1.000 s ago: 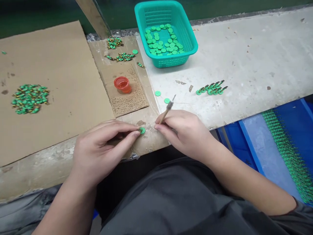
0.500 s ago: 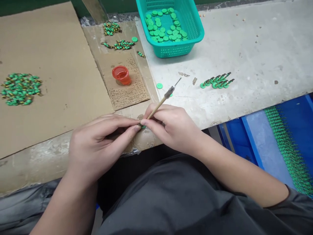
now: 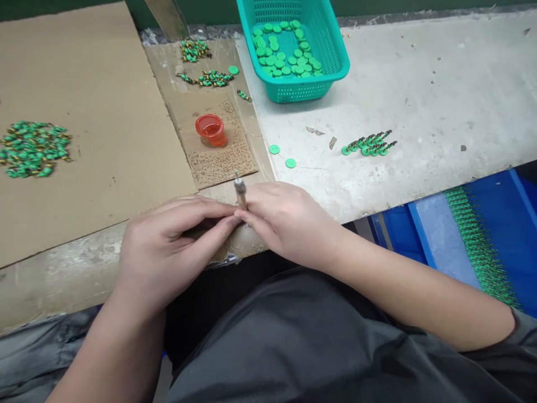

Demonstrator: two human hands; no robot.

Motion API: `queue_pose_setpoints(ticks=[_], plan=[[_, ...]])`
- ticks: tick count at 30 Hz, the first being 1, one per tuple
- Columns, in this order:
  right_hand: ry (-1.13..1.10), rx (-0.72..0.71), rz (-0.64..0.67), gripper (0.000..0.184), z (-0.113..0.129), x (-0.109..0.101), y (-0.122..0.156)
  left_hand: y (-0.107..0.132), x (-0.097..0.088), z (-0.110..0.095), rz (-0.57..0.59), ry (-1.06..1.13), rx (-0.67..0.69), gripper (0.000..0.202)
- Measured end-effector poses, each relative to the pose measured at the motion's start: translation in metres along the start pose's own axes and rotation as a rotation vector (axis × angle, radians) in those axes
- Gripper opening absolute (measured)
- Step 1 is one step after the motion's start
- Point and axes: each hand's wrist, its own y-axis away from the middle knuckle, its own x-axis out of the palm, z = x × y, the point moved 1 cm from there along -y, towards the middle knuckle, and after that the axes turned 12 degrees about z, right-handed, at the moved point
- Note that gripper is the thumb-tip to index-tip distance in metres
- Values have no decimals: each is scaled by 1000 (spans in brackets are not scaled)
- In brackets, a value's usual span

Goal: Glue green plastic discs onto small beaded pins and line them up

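Note:
My left hand is closed in a pinch at the table's front edge. A small green piece showed at its fingertips a moment ago; the fingers now mostly hide it. My right hand meets the left, thumb against the left fingertips. It grips a thin wooden-handled tool with a grey-wrapped neck and a fine tip pointing up and away from me. Just beyond the hands lies a speckled cardboard piece, bearing a red cup with clear liquid in it. Two loose green buttons lie to the right of it.
A teal basket of green buttons stands at the back. Green-and-gold pieces form a heap on the left cardboard, with smaller piles behind the cup. Assembled pieces stand on the right; a blue tray sits below the edge.
The tool in my right hand has swung from leaning right to nearly upright, and its tip has shifted left. My left hand has barely moved. The second loose button has come fully into view.

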Motion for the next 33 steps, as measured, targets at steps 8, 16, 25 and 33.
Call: queue_pose_setpoints(ticks=[8,16,25,33], plan=[[-129,163,-175,28,1,-8,17,-2,1,-3,-27,-33,31,10],[-83,-29,-92,27,-3,-8,15,-5,2,-7,-19,-61,73,15],[-41,-43,-58,29,-4,-3,12,-4,2,-8,-14,-45,91,12],[31,-125,-9,26,-5,0,10,-1,3,1,-5,-57,159,7]])
